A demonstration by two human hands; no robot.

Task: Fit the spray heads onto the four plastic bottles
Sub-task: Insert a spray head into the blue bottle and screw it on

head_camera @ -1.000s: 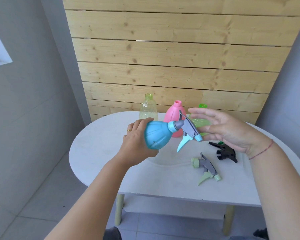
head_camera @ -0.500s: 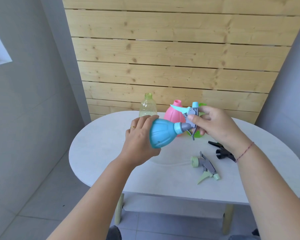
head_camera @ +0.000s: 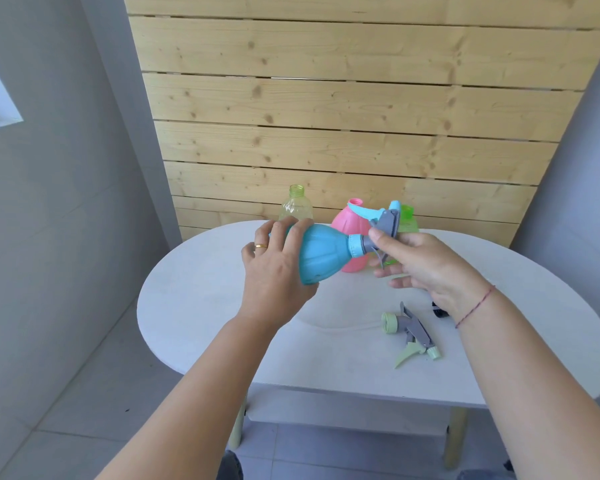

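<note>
Pine boards back a white oval table [head_camera: 201,306] where you hold the blue bottle [head_camera: 321,254] on its side, in the air over the tabletop. Your left hand [head_camera: 274,268] wraps its ribbed, bulbous body; your right hand [head_camera: 420,261] pinches the grey head [head_camera: 383,225], lower fingers loose. Keep the smooth plastic steady and turn the ridged collar [head_camera: 355,244] straight, so the threads don't cross. Pink [head_camera: 349,225], clear [head_camera: 297,207] and green [head_camera: 406,220] bottles stand open behind; a pale green head [head_camera: 413,336] lies near.
</note>
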